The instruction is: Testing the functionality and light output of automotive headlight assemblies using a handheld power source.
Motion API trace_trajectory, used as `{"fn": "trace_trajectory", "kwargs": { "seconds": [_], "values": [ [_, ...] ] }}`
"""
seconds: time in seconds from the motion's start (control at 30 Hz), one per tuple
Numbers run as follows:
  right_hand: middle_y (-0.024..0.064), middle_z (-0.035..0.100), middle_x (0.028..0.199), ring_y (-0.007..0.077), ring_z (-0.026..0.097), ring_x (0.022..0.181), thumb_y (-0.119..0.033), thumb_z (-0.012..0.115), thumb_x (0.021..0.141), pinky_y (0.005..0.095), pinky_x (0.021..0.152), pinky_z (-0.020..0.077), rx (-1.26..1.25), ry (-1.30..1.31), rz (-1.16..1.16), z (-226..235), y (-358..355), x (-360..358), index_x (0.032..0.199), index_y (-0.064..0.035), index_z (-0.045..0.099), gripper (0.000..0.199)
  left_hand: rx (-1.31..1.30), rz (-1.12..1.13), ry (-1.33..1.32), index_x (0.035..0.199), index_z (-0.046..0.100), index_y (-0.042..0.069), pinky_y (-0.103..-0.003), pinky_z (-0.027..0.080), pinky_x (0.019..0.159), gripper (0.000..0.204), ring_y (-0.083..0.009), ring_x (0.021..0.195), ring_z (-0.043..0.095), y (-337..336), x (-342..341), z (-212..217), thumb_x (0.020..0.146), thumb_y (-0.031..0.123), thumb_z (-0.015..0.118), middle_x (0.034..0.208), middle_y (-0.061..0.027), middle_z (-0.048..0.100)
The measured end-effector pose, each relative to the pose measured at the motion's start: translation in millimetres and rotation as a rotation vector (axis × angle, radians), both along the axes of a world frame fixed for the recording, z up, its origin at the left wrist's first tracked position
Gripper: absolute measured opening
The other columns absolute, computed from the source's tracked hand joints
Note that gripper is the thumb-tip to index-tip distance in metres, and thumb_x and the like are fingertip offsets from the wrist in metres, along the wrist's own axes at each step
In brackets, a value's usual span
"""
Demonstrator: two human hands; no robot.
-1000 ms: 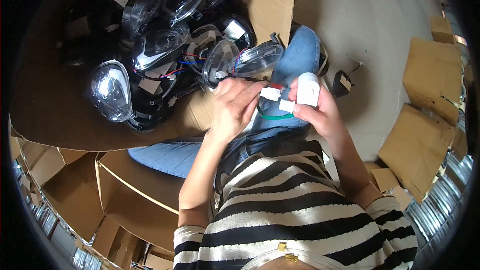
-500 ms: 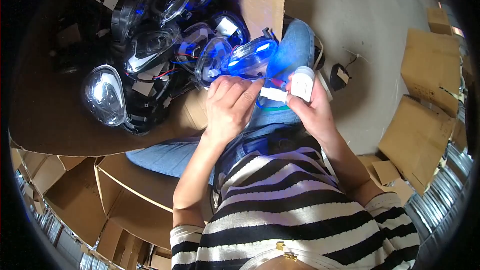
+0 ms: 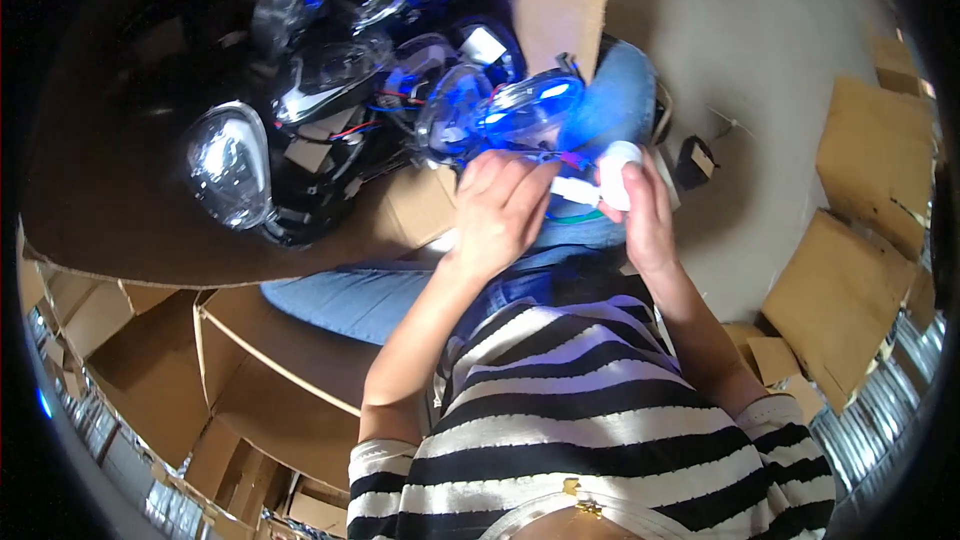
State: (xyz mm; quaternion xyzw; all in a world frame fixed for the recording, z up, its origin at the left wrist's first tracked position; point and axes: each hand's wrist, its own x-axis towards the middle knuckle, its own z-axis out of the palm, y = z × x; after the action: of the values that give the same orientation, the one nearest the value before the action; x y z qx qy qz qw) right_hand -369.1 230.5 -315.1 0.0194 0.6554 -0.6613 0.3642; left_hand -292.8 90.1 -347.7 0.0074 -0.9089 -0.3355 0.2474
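Observation:
My right hand [image 3: 648,215] is wrapped round a small white plastic device with a rounded end [image 3: 620,172], its thumb pressed on the side. A white connector block [image 3: 575,191] sits between both hands, against the device. My left hand [image 3: 503,208] is closed, its fingertips pinched at thin wires [image 3: 545,154] just left of the connector; exactly what is between them is hidden. Right beyond the hands, a clear-covered lamp [image 3: 533,108] glows blue beside my knee. A second clear lamp [image 3: 452,118] lies against it, tinted by the blue light.
Several more clear-and-black lamps, one a silvery lamp [image 3: 230,165], lie in a large cardboard box [image 3: 120,255] on the left. Open cartons [image 3: 150,380] stand at lower left. Flattened cardboard [image 3: 850,290] lies on the right. A small black part [image 3: 693,162] rests on the grey floor.
The view has shifted, so the box and lamps appear farther right. My right thumb has moved up onto the front of the white device, which now stands more upright. The lamp stays lit blue.

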Motion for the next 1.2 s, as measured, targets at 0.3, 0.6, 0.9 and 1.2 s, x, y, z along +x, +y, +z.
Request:
{"fn": "trace_trajectory", "kwargs": {
  "seconds": [0.3, 0.6, 0.9, 1.2],
  "values": [
    [0.0030, 0.046, 0.081, 0.0069, 0.044, 0.068, 0.001, 0.045, 0.063, 0.0173, 0.058, 0.0363, -0.044, 0.119, -0.032, 24, 7, -17, 0.095, -0.0019, 0.043, 0.032, 1.161, 0.228, -0.077, 0.088, 0.053, 0.002, -0.018, 0.029, 0.044, 0.021, -0.0033, 0.051, 0.036, -16, -2, 42, 0.083, 0.016, 0.037, 0.058, 0.0029, 0.042],
    [0.0071, 0.045, 0.083, 0.0127, 0.045, 0.075, 0.002, 0.047, 0.064, 0.0239, 0.070, 0.0368, 0.092, 0.365, 0.274, 46, 0, -2, 0.099, -0.0008, 0.036, 0.037, 0.268, 0.632, -0.418, 0.096, 0.050, -0.001, -0.029, 0.043, 0.060, 0.023, -0.0237, 0.068, 0.058, -99, 55, 26, 0.074, 0.008, 0.050, 0.076, -0.0177, 0.057],
    [0.0065, 0.044, 0.085, 0.0116, 0.044, 0.077, 0.003, 0.050, 0.065, 0.0230, 0.069, 0.0369, -0.011, 0.327, 0.332, 45, -3, 18, 0.100, -0.0010, 0.036, 0.038, -0.664, 0.402, -1.030, 0.077, 0.049, 0.000, -0.033, 0.046, 0.047, 0.012, -0.0259, 0.057, 0.057, -149, 56, -1, 0.075, 0.008, 0.040, 0.062, -0.0133, 0.057],
    [0.0045, 0.045, 0.083, 0.0091, 0.044, 0.075, 0.005, 0.051, 0.066, 0.0212, 0.068, 0.0364, -0.061, 0.306, 0.347, 45, -7, 28, 0.099, -0.0027, 0.039, 0.036, -0.313, 0.278, -0.436, 0.082, 0.051, 0.006, -0.030, 0.040, 0.046, 0.021, -0.0220, 0.052, 0.049, -103, 86, 46, 0.061, 0.003, 0.055, 0.061, -0.0061, 0.045]
  ]
}}
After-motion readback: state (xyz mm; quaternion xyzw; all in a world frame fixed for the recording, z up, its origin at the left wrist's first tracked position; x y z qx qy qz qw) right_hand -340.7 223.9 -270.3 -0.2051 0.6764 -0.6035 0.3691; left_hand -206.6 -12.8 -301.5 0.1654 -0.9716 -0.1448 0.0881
